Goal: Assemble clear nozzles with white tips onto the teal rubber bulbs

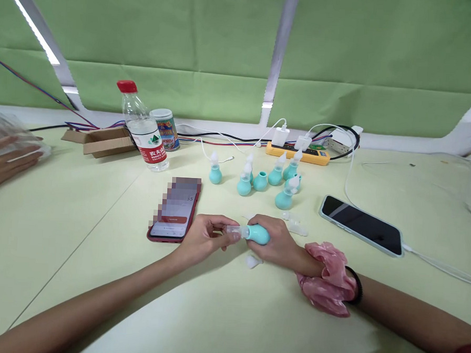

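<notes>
My right hand (277, 243) is wrapped round a teal rubber bulb (259, 234) lying on its side, its neck toward the left. Between its thumb and fingers, my left hand (202, 239) pinches a clear plastic tube piece (236, 231) that meets the bulb's neck. How deep the tube sits in the neck I cannot tell. A small whitish nozzle tip (252, 261) lies just below my right hand. Behind that hand are several loose clear plastic pieces (296, 226). Farther back stand several teal bulb aspirators with clear tips (244, 185), and among them a bulb with an open neck (260, 181).
A phone with a lit screen (174, 210) lies left; a dark-screened phone (361, 225) charges at right. Behind are a water bottle (152, 146), a can (167, 131), a cardboard tray (109, 141) and a yellow power strip (300, 153). Another person's hand (9, 157) touches clear plastic at far left.
</notes>
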